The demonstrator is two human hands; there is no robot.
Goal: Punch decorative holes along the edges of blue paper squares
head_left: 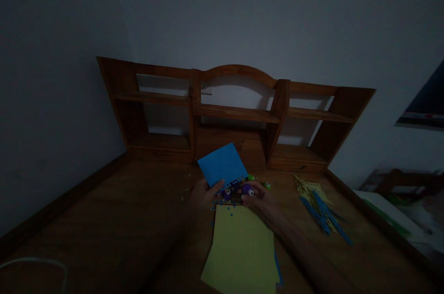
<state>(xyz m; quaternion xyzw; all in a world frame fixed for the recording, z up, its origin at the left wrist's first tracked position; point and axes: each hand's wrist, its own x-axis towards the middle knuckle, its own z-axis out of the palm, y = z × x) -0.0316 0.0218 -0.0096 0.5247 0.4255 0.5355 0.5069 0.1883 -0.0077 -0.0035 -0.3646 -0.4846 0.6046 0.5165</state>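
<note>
My left hand point(203, 193) pinches the lower edge of a blue paper sheet point(222, 164), which stands tilted above the wooden desk point(114, 220). My right hand point(258, 196) is closed on a small purple paper punch point(247, 189) at the sheet's lower right edge. Another purple punch point(226, 193) and green punches point(266, 185) lie close between and beside the hands. A yellow sheet point(241, 250) lies flat on the desk just in front of both hands, with blue paper under its right edge. Small blue paper bits are scattered around the hands.
A wooden hutch with shelves point(236, 113) stands at the desk's back against the wall. A pile of punched yellow and blue paper strips point(321, 206) lies to the right. A pale cord point(34, 264) curves at the lower left. The room is dim.
</note>
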